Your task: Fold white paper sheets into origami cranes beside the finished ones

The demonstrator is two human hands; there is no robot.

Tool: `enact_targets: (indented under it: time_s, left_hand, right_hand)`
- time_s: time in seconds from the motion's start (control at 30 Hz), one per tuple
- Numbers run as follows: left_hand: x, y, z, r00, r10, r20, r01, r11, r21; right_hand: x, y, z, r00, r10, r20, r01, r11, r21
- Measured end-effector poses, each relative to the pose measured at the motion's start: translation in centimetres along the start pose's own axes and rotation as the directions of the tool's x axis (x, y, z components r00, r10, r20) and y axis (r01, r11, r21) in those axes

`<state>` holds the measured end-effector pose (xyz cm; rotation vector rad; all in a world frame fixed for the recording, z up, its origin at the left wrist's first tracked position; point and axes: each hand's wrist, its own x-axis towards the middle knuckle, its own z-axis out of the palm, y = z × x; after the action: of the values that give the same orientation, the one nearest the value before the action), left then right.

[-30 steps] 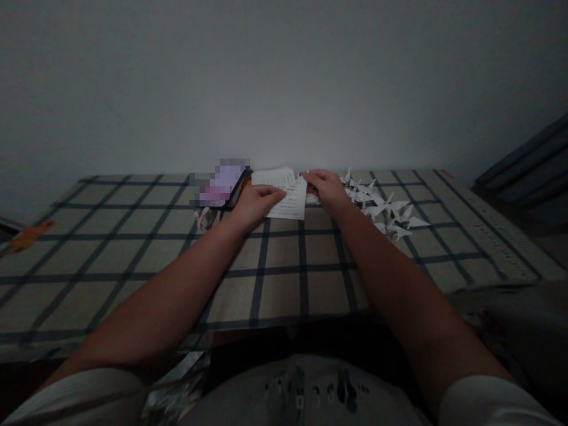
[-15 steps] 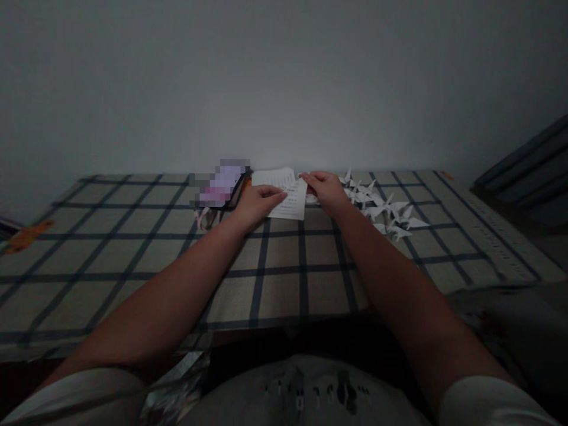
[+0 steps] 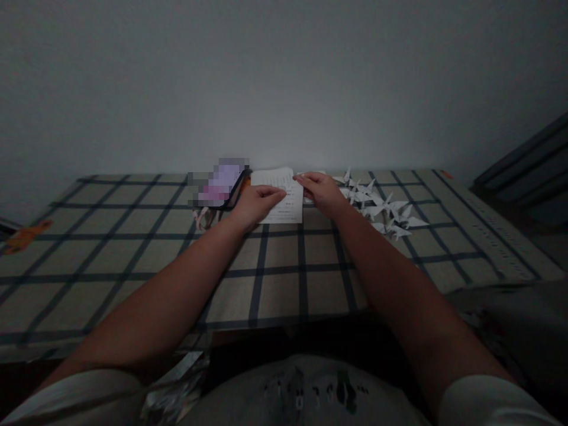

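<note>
2 hands are working on 1 printed paper sheet (image 3: 284, 206), which is lying flat on the far middle of the counter (image 3: 284, 278), close to the wall (image 3: 284, 89). The left hand (image 3: 255, 204) is resting palm down on the sheet's left part, fingers stretched out and held close together, pointing to the right, pressing the paper down. The right hand (image 3: 320, 190) is sitting at the sheet's upper right edge w/ fingers curled and bunched, 1 fingertip reaching left over the top edge; can't tell if it is pinching the edge or just pressing on it. Both forearms are lying bare across the counter, which is wearing a beige cloth w/ dark blue check lines. Just right of the right hand, 1 cluster of white paper cranes (image 3: 382, 208) is spreading over the cloth. They look like approx a dozen, but they are overlapping too much for an exact count. Left of the left hand, 1 pixelated purple-pink patch (image 3: 217, 184) is covering sth w/ a dark rim, touching or nearly touching the sheet's left corner. Below it, 1 pale ribbon-like scrap (image 3: 204, 218) is lying by the left wrist. Far left, 1 orange scrap (image 3: 24, 234) is lying near the counter edge. At the bottom left, 1 crinkled shiny wrapper (image 3: 173, 390) is showing beside the person's lap.
</note>
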<state>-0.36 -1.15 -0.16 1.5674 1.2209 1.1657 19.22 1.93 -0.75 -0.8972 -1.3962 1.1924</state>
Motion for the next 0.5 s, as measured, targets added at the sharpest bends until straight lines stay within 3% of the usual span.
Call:
enact_targets:
  time_s: [0.17,0.5]
  left_hand:
    - [0.0,-0.2,-0.2,0.998,0.066,-0.023,-0.064,0.996,0.061]
    - [0.1,-0.3,-0.2,0.990,0.139,0.027,-0.141,0.968,0.206]
  right_hand:
    - [-0.3,0.4,0.1,0.984,0.083,0.155,-0.073,0.995,-0.070]
    - [-1.1,-1.0,0.6,0.994,-0.074,0.078,0.099,0.909,-0.406]
